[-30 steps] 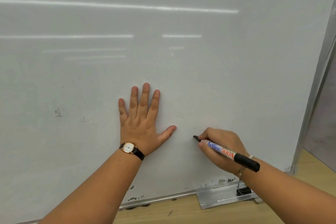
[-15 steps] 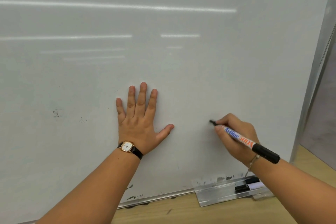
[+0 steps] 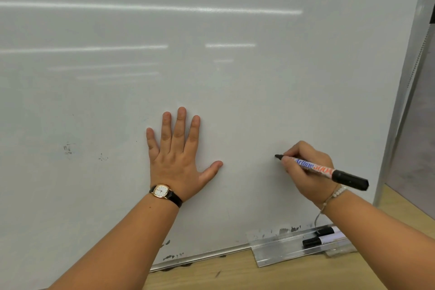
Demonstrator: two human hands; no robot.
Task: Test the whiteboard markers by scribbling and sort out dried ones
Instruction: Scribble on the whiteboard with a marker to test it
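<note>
A large whiteboard (image 3: 211, 77) fills the view. My left hand (image 3: 179, 155) lies flat on it, fingers spread and straight. To its right, my right hand (image 3: 308, 172) grips a black whiteboard marker (image 3: 322, 169) with a white printed barrel and its cap on the rear end. The marker's tip touches the board near the hand. I see no ink line on the board around the tip. Two more black-capped markers (image 3: 317, 239) lie in the metal tray (image 3: 277, 252) at the board's lower right, partly hidden by my right forearm.
Old ink smudges (image 3: 68, 148) mark the board at the left and along its bottom edge. The board's metal frame (image 3: 409, 66) runs down the right side. A wooden surface (image 3: 223, 273) lies below the tray.
My right hand moved the marker tip up and to the right across the board, then held near that spot. No fresh mark shows where it passed. My left hand stayed flat.
</note>
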